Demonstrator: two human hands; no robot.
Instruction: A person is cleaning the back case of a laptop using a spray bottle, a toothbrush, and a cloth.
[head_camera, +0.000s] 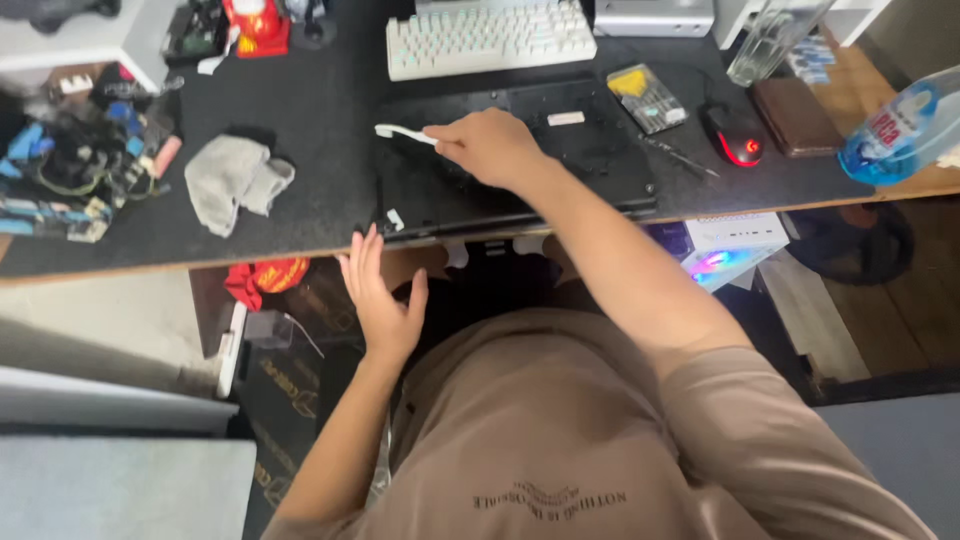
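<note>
A black laptop (600, 160) lies upside down on the dark desk (320, 110), its front edge hanging slightly over the desk edge. My right hand (488, 145) rests over its left part and grips a white toothbrush (398, 131), whose head points left past the laptop's edge. My left hand (380, 295) is below the desk edge, fingers spread and upright, close to the laptop's front left corner; it holds nothing.
A grey cloth (235, 180) lies left of the laptop. Behind it are a white keyboard (490, 38), a small screwdriver-bit case (647, 97), a black mouse (735, 133), a brown wallet (797, 115), a glass (768, 40) and a plastic bottle (900, 125). Clutter fills the desk's left end.
</note>
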